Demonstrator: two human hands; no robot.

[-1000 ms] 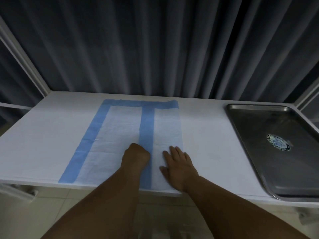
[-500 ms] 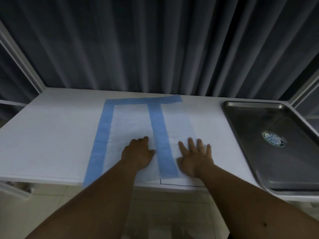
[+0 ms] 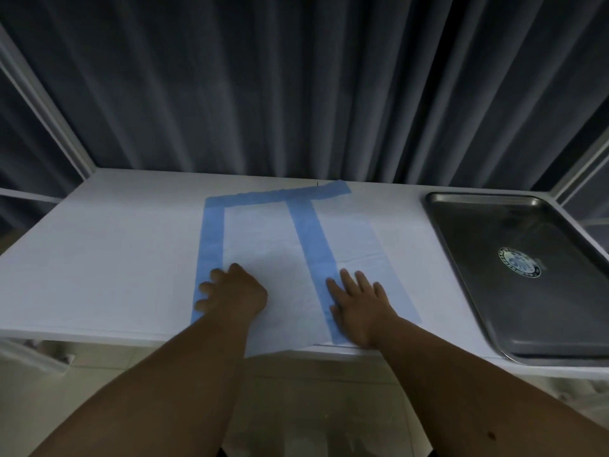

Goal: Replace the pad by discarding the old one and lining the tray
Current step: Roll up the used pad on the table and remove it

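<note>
On the white table (image 3: 108, 258), near its front edge, a fresh pad (image 3: 263, 245) lies partly unfolded, and the person has both hands on it; the left hand (image 3: 232, 293) rests with fingers spread and slightly bent toward the left blue border, holding nothing, while the right hand (image 3: 357, 300) lies flat, fingers straight, pressing the folded right panel. No old pad is in sight, so I judge the discarding done; the lining is all still to do, since the metal tray (image 3: 461, 225) sits bare well to the right, showing only a round sticker (image 3: 519, 267). The pad looks thin and white with blue borders, one blue band running down its middle where a flap is folded over; its near edge overhangs the table slightly.
</note>
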